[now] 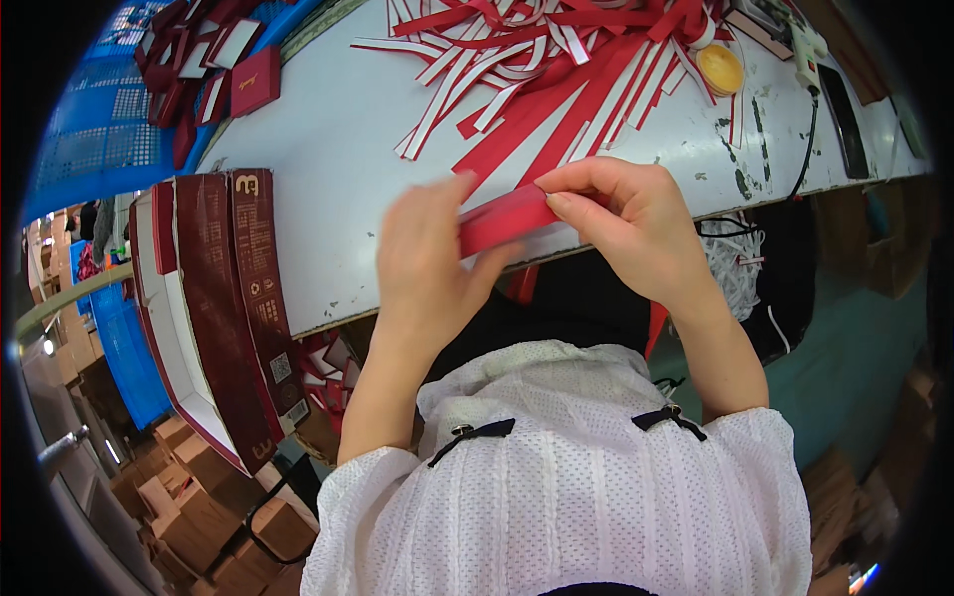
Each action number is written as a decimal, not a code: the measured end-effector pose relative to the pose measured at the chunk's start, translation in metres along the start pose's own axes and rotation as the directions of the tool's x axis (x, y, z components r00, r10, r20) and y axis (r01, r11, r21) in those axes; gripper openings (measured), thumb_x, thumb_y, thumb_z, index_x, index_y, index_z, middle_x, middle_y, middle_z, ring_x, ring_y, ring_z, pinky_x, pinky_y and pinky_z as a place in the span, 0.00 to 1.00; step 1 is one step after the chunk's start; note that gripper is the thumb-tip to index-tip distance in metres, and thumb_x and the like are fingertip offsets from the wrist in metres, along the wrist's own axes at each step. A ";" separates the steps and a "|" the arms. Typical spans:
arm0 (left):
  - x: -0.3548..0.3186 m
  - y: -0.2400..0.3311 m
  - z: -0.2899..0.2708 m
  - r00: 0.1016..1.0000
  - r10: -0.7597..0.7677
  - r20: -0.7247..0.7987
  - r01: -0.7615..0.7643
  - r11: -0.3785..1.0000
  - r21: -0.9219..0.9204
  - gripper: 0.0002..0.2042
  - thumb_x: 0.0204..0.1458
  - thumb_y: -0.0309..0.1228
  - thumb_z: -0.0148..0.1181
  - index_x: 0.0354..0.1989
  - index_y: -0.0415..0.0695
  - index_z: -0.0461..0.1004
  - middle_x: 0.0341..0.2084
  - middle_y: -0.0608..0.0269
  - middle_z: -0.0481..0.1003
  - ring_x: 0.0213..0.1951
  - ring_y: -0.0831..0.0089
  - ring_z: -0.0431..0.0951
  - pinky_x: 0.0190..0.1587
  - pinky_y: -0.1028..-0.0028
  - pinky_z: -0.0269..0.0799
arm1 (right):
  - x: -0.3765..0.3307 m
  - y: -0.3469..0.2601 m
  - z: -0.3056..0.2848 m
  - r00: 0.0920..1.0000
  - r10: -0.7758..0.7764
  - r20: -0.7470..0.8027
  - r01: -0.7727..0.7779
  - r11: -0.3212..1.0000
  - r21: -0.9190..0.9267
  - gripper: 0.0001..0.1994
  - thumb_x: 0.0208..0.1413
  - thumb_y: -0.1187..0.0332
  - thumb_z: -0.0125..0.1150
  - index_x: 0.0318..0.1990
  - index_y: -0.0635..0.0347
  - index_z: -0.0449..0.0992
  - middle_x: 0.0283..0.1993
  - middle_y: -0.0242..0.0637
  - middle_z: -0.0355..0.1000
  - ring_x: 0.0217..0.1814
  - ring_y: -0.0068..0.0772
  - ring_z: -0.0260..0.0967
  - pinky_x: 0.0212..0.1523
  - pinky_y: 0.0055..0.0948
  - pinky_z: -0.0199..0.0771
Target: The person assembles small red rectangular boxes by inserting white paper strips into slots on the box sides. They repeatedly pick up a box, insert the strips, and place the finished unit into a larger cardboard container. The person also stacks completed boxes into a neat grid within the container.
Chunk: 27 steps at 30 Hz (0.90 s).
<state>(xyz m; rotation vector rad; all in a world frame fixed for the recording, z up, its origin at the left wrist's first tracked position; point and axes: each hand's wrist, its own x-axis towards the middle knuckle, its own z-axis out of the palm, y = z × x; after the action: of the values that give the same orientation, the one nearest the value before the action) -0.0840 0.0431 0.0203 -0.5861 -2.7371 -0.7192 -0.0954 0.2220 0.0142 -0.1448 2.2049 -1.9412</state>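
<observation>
Here, right fingertips (562,206) pinch a flat red strip (505,222).

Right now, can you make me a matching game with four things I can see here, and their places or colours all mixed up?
Things:
1. Red piece
2. Round tub
3. Long box
4. Strips

Places or colours:
A. Open, by the left end of the table
B. Heaped, red and white, at the table's far side
C. Pinched by the right hand
D. Yellow inside

Pairs: 1-C, 2-D, 3-A, 4-B
</observation>
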 end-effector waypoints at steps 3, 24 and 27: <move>-0.009 -0.019 0.018 0.999 -0.020 0.032 0.019 0.999 0.029 0.14 0.26 0.19 0.62 0.25 0.41 0.66 0.20 0.59 0.69 0.24 0.62 0.70 0.27 0.71 0.66 | -0.003 -0.006 0.000 0.998 -0.064 -0.019 0.064 0.997 -0.042 0.06 0.43 0.76 0.55 0.31 0.67 0.72 0.22 0.31 0.69 0.22 0.15 0.62 0.24 0.15 0.62; -0.010 -0.017 0.023 0.992 0.099 -0.080 -0.101 0.995 -0.022 0.12 0.21 0.17 0.56 0.18 0.41 0.64 0.12 0.61 0.64 0.17 0.63 0.66 0.21 0.70 0.62 | 0.013 -0.006 -0.014 0.997 0.054 0.051 -0.061 0.988 0.144 0.05 0.38 0.79 0.57 0.23 0.66 0.67 0.19 0.32 0.68 0.21 0.15 0.65 0.21 0.14 0.62; -0.011 -0.018 0.024 0.993 0.090 -0.077 -0.092 0.996 -0.014 0.12 0.21 0.17 0.56 0.18 0.41 0.63 0.12 0.60 0.64 0.17 0.63 0.66 0.21 0.70 0.62 | 0.013 -0.001 -0.014 0.996 0.070 0.057 -0.079 0.983 0.167 0.05 0.39 0.79 0.57 0.23 0.66 0.67 0.19 0.32 0.68 0.21 0.15 0.65 0.21 0.13 0.62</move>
<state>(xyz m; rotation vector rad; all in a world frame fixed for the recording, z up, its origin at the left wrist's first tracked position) -0.0852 0.0375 -0.0110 -0.6689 -2.6183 -0.7295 -0.1110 0.2325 0.0153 -0.0830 1.9739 -2.0489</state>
